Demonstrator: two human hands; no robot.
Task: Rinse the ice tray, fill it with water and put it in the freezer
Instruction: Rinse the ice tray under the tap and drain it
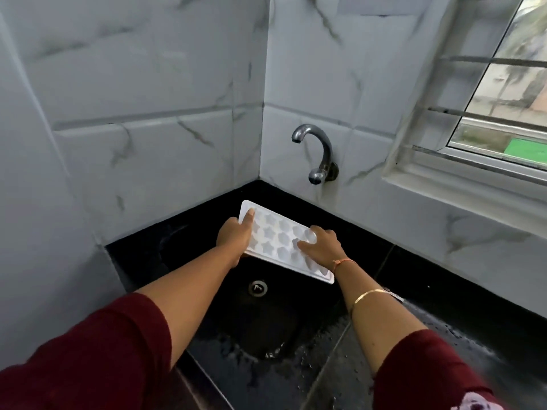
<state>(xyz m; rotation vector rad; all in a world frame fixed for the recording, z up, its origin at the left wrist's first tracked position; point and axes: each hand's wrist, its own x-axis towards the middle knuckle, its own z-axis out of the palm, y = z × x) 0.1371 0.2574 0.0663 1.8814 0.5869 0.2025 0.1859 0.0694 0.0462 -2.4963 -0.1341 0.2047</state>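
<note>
A white ice tray (278, 236) with star-shaped cells is held tilted over the black sink (260, 321), below and left of the tap. My left hand (235, 239) grips its left long edge, thumb lying on the top face. My right hand (324, 247) rests on the tray's right part with fingers spread over the cells. The chrome wall tap (318, 152) sticks out of the marble wall above; no water runs from it. The cells look empty.
The sink has a round drain (258, 287) and wet splashes at its near rim. Black countertop (444, 294) runs to the right, with water drops. Marble tiled walls meet in the corner behind. A barred window (488, 93) is at upper right.
</note>
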